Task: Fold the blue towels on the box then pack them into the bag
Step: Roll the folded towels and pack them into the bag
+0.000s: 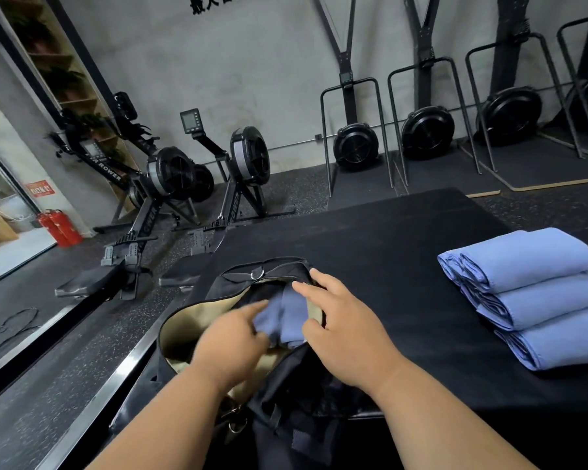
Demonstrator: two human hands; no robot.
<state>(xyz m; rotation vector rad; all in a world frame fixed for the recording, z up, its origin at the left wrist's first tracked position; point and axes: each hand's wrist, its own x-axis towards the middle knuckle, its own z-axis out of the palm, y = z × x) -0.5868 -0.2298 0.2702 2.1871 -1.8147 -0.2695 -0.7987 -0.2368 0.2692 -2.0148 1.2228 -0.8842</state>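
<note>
I'm pushing a folded blue towel [287, 315] into the black duffel bag [184, 337], left hand [233, 337] fingers pinching it, right hand [345, 329] fingers flat on top.

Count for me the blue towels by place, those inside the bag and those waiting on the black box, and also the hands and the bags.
Blue towels inside the bag: 1, towel in the bag
Blue folded towels on the black box: 3, far towel, middle towel, near towel
Hands: 2, left hand, right hand
Bags: 1
Total: 7
</note>
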